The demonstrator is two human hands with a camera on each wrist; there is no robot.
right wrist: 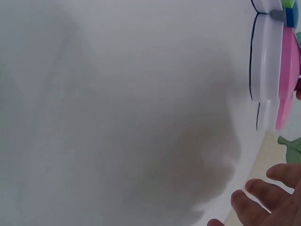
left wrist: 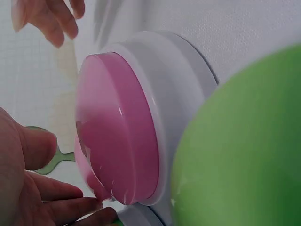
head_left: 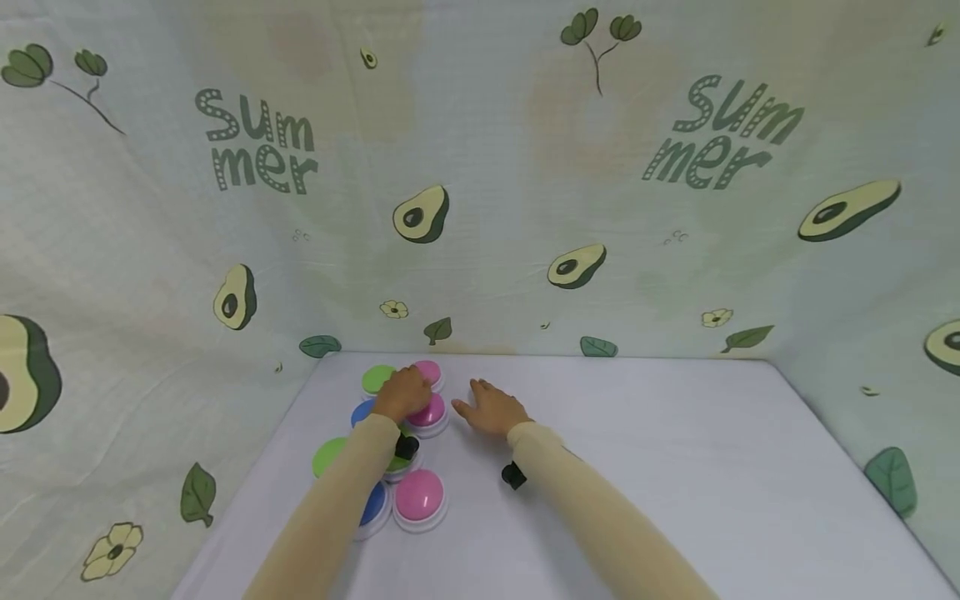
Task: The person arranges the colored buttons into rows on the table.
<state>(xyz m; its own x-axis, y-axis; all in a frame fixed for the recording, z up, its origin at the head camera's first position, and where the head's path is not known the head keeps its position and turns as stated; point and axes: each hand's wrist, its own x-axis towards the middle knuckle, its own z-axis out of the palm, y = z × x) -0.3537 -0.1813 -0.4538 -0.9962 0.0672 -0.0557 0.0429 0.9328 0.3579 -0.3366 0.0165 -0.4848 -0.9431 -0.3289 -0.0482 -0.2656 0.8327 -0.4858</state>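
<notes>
Several round push buttons with coloured domes on white bases stand in a cluster on the left of the table. My left hand (head_left: 405, 392) is over the far part of the cluster, its fingers loosely bent beside a pink button (head_left: 431, 412). In the left wrist view that pink button (left wrist: 115, 127) fills the middle, with the fingertips (left wrist: 89, 207) right at its far edge. Behind it stands another pink button (head_left: 429, 372). To the right of the cluster, my right hand (head_left: 491, 408) is held over the white table with fingers spread, holding nothing.
A far green button (head_left: 377, 379) and a blue button (head_left: 362, 412) flank the left hand. Nearer stand a green button (head_left: 328, 456), a blue button (head_left: 375, 503) and a pink button (head_left: 420, 494), partly under the left sleeve. A printed cloth (head_left: 495, 167) hangs behind the white table (head_left: 637, 467).
</notes>
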